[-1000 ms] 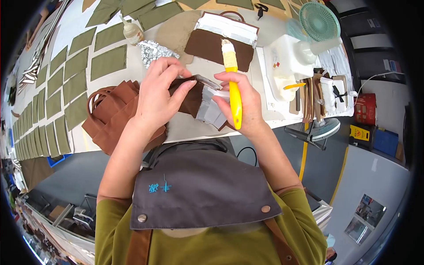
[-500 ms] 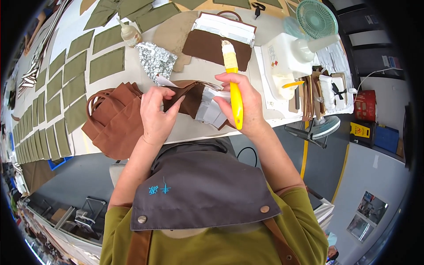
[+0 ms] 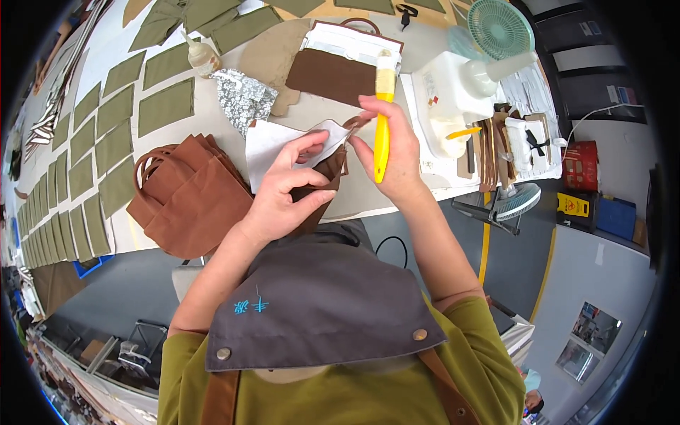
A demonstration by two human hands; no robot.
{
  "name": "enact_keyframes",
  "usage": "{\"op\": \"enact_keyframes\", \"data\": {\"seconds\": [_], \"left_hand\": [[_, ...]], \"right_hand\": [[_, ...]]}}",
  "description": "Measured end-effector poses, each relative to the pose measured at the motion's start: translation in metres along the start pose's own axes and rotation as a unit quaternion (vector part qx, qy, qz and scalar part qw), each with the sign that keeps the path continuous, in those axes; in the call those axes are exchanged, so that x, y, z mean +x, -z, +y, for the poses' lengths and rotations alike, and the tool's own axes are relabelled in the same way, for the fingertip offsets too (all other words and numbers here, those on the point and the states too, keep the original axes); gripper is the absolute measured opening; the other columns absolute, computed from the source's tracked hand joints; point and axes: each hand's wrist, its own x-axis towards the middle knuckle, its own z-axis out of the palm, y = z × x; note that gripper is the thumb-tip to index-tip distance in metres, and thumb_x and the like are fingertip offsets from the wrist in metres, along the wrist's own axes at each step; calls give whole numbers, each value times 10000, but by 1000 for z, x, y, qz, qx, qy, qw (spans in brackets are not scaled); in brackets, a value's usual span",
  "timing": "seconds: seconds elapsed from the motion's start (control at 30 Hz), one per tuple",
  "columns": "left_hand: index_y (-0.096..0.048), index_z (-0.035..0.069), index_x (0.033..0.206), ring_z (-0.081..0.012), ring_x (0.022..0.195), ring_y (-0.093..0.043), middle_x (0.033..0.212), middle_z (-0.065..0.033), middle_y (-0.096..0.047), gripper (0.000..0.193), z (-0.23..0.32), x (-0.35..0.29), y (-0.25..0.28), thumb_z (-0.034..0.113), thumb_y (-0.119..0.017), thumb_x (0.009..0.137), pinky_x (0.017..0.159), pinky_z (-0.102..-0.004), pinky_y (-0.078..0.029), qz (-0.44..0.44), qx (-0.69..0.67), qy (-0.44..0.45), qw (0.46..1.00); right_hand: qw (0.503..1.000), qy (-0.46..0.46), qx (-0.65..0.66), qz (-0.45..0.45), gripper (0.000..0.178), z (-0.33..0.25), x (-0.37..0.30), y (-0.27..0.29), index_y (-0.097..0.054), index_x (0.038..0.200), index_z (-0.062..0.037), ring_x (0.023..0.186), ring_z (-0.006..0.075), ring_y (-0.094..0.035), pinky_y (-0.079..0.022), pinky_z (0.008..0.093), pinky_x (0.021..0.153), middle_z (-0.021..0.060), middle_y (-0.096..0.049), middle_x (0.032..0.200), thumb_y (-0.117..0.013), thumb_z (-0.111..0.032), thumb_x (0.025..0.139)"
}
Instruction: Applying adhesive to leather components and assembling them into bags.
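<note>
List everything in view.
Workpiece: one, brown and white, centre
Brush: one, yellow-handled, centre
Bag: one or more, brown, left
Panel: one, brown and white, far side
Fabric pieces: many, olive, left
Bottle: one, whitish, far left
Patterned cloth: one, grey and white, far left
Jug: one or more, white, right
Fans: two, greenish, right
Strips: several, brown, right
Box: one, red, right
Table: one, pale, centre
Apron: one, grey, torso
Left hand: one, bare, at workpiece
Right hand: one, bare, on brush

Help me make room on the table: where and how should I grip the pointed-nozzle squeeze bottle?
Probably wrap the squeeze bottle around its wide, rounded lower part; the nozzle is thin and tapering. Come from the left, since the patterned grey-and-white cloth lies close on the right.
</note>
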Motion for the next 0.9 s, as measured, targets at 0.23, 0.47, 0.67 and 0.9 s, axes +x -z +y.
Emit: {"op": "enact_keyframes", "data": {"seconds": [0.23, 0.47, 0.67, 0.9], "left_hand": [[-687, 59, 839, -279, 1079, -555, 1359, -151, -483, 144, 0, 5, -30, 44, -778, 728, 865, -380, -489, 92, 78, -1, 993], [-701, 57, 823, -280, 964, -572, 1295, -155, -532, 179, 2, 7, -40, 50, -794, 670, 810, -355, -502, 84, 121, -42, 988], [-666, 47, 1010, -276, 997, -570, 1200, -136, -567, 364, 17, 28, -14, 107, -801, 677, 920, -400, -436, 60, 193, -155, 967], [-520, 48, 1256, -274, 1000, -582, 985, -93, -602, 632, 9, 50, 1, 112, -784, 684, 937, -393, -404, -5, 326, 21, 945]], "right_hand": [[982, -129, 130, 46, 517, -24, -21, 9, -495, 1187, -62, 703, 147, -613, -510, 276, 641, 81, -611, 1030, -788, -72, 761], [977, -171, 131, -6, 541, -22, -20, 3, -428, 1256, -44, 772, 101, -601, -529, 255, 706, 86, -547, 1242, -660, 64, 779], [984, -129, 121, 13, 556, -16, -24, -1, -450, 1252, -109, 733, 127, -589, -503, 271, 671, 56, -587, 962, -658, 87, 775], [984, -118, 134, 3, 563, -18, -25, -1, -466, 1259, -110, 755, 109, -579, -503, 261, 699, 48, -585, 1044, -654, 105, 775]]}}
